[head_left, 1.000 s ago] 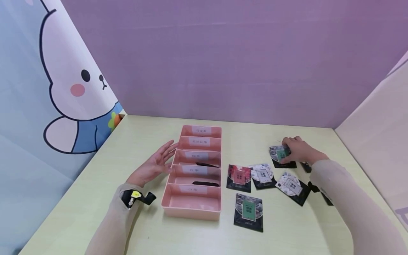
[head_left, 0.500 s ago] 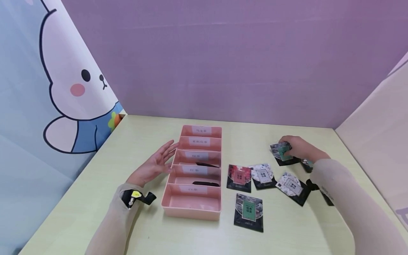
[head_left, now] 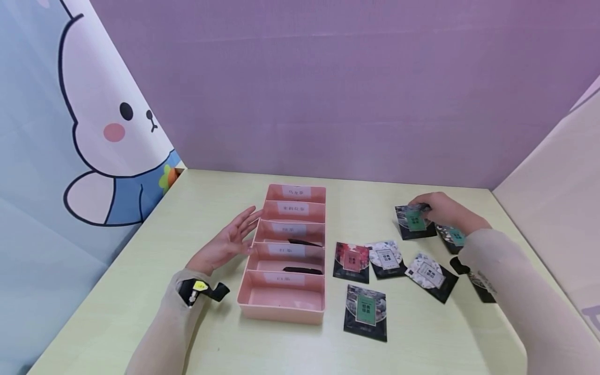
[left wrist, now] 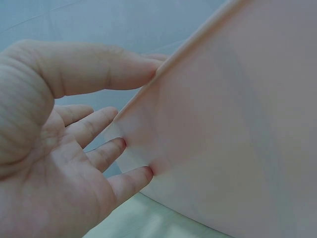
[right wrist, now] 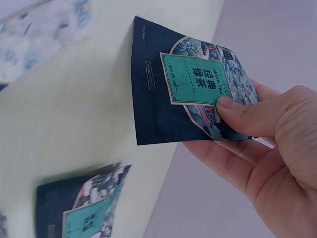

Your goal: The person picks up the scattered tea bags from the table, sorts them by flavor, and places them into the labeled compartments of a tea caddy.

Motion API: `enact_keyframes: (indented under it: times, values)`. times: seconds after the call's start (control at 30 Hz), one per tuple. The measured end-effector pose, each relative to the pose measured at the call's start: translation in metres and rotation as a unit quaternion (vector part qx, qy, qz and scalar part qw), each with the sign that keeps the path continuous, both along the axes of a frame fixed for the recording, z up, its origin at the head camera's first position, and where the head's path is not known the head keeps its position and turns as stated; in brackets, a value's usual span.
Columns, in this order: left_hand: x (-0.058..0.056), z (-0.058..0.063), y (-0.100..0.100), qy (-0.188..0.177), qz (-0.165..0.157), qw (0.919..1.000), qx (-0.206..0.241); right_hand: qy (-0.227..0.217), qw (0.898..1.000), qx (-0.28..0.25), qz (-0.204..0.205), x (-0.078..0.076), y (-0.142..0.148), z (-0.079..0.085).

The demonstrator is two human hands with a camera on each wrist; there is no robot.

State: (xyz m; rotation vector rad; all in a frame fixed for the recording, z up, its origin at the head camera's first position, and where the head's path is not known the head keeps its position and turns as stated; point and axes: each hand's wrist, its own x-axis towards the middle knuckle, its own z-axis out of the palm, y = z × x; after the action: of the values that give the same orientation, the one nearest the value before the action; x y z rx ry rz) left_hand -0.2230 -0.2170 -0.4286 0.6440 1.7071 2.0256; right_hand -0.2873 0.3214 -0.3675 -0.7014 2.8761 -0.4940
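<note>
My right hand [head_left: 442,209] pinches a green tea sachet [right wrist: 190,84] with a green label, thumb on its printed front and fingers behind. In the right wrist view the sachet stands off the table, tilted. Another green-labelled sachet [head_left: 452,238] lies just beneath that hand. My left hand [head_left: 229,240] rests against the left side of a pink divided box [head_left: 281,314]. The left wrist view shows its thumb at the rim and straight fingertips touching the outer wall [left wrist: 213,134]. Dark sachets [head_left: 303,270] sit in two of the box's labelled compartments.
Right of the box lie a red sachet [head_left: 351,262], a white-labelled sachet [head_left: 386,259], another pale floral sachet [head_left: 431,276] and a green-labelled sachet [head_left: 365,312]. One more sachet [head_left: 481,286] is partly under the right sleeve. A purple cloth wall [head_left: 347,104] stands behind the table.
My right hand has lifted the green tea sachet from the table and tilted it up, uncovering more of the sachet beside it. The left hand and box have stayed put.
</note>
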Motion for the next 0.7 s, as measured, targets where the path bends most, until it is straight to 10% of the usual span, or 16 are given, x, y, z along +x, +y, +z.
enact_keyframes:
  times: [0.7]
  values:
    - [-0.001,-0.002,-0.001,0.004,-0.001,1.0000,0.002,0.026,0.988,-0.129,-0.081,0.011,-0.040,0.024]
